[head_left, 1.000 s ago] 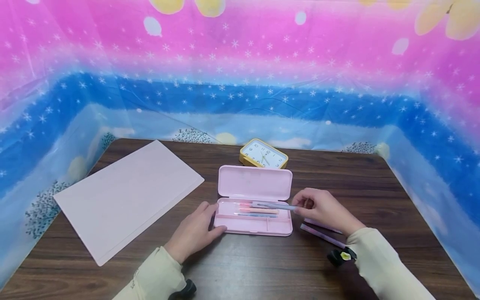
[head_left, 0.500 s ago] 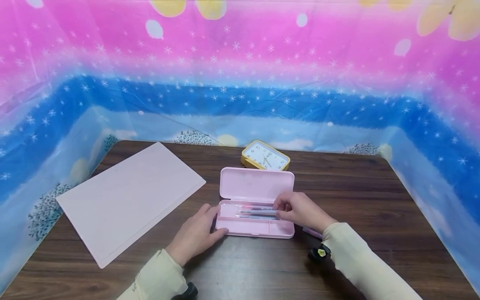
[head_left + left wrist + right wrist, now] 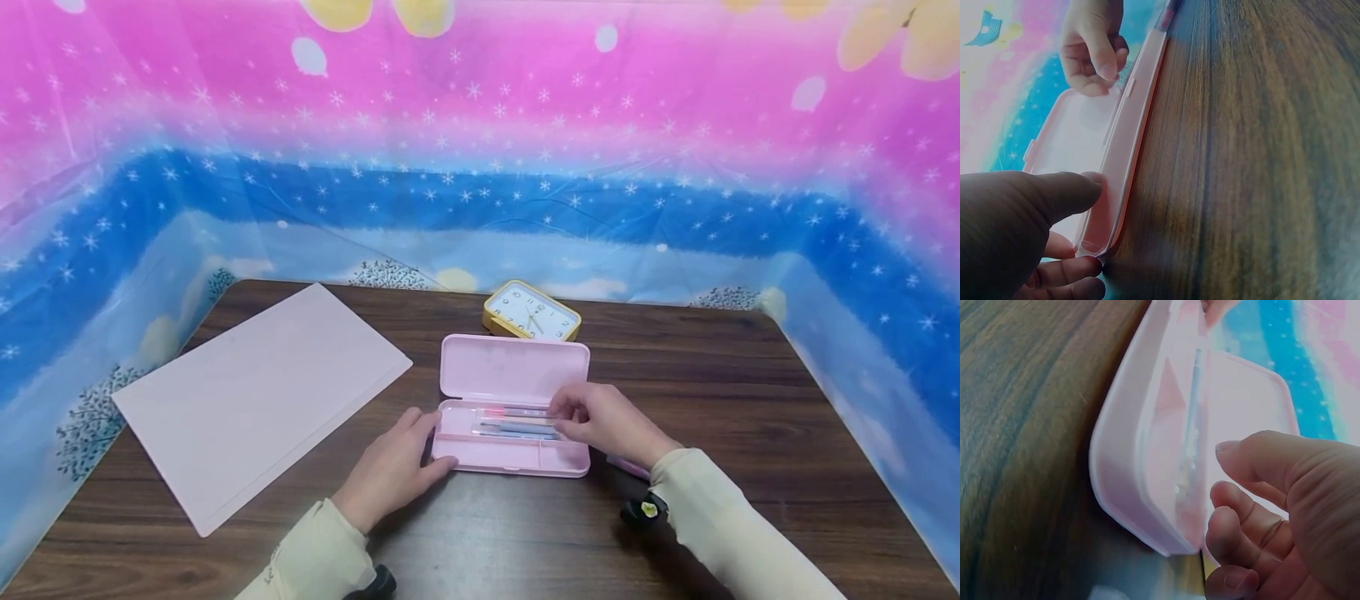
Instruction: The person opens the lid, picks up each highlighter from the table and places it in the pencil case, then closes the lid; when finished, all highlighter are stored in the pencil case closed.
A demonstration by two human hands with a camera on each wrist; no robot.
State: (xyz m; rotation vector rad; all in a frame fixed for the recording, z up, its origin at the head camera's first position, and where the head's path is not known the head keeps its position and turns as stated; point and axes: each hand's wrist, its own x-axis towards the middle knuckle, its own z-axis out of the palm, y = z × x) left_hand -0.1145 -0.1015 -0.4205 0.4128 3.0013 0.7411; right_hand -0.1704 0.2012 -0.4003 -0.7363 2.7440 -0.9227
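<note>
Right hand (image 3: 611, 421): over the right end of the pencil case (image 3: 483, 452). Fingers (image 3: 1225, 528) loosely bent, thumb held a little apart from them; a narrow gap, nothing visible in it. Right wrist view shows the tips just beside the case wall.

Left hand (image 3: 393, 471): grips the case's left end, thumb along the near side, other fingers at the far corner and end wall.

Case, pink, lies open on the table (image 3: 465, 533) between the hands, hinged lid (image 3: 513, 367) raised along its far side. Long rear compartment holds several pens (image 3: 517, 427), roughly parallel to the long sides; marks on the barrels too small to read. Front strip split by a short divider into a long left part and a short right one.

Near the right wrist, a pinkish pen (image 3: 628, 467) on the wood, partly hidden by the sleeve (image 3: 712, 500).

Close behind the lid, a yellow clock (image 3: 534, 308); numerals legible, 12 and 10 among them. Left, well apart from the case, a pale pink folder (image 3: 262, 408) set at a slant. Wood grain runs between folder and case, and from the case's near edge toward the person. Table's far edge meets a snowflake-patterned cloth (image 3: 480, 125).
</note>
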